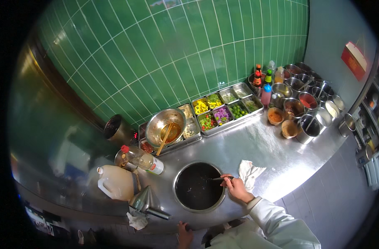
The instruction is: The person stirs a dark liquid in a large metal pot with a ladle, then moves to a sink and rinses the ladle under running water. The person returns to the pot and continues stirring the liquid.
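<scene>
Dark liquid (197,186) fills a round steel pot (182,208) in front of me. At the pot's right rim, my right hand (234,186) holds the dark handle of a utensil (219,179); its far end is hidden in the liquid. My left hand (185,233) is low at the counter's front edge, below the pot, with its fingers bent; whether it grips anything is not clear. A crumpled white cloth (250,174) lies just behind my right hand. Left of the pot, a conical steel funnel or strainer with a handle (147,199) rests on the steel counter.
Trays of cut vegetables (222,115) line the green tiled wall. A steel bowl with chopsticks (152,124) sits on the left trays. A plastic jug (116,183) and a bottle (144,160) stand left. Sauce bottles (266,93) and several steel containers (307,132) crowd the right.
</scene>
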